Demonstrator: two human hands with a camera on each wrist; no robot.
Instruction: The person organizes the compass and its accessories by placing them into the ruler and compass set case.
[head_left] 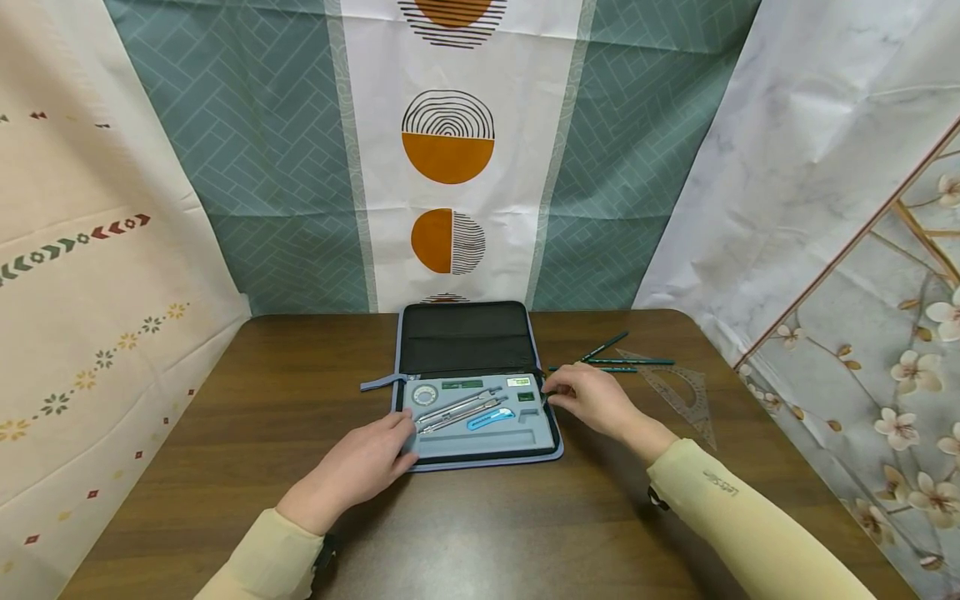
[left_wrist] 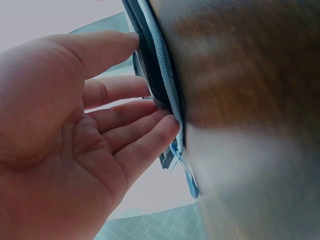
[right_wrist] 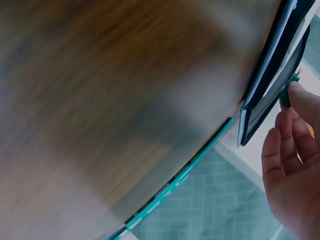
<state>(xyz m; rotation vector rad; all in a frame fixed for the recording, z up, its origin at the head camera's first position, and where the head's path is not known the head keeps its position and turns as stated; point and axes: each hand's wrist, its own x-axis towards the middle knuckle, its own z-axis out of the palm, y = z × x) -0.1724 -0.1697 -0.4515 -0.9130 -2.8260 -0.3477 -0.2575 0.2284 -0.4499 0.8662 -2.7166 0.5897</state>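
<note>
Lying open on the table (head_left: 300, 375), the blue-edged case (head_left: 480, 447) sits between both hands in the head view, holding a blue cutter (head_left: 491, 418); pencils (head_left: 630, 361) lie past the right hand (head_left: 596, 400). The left wrist view shows the left hand (left_wrist: 95, 115) loosely spread, touching the case's edge. The right wrist view shows the right hand pinching a small green object (right_wrist: 286, 95) near the case.
</note>
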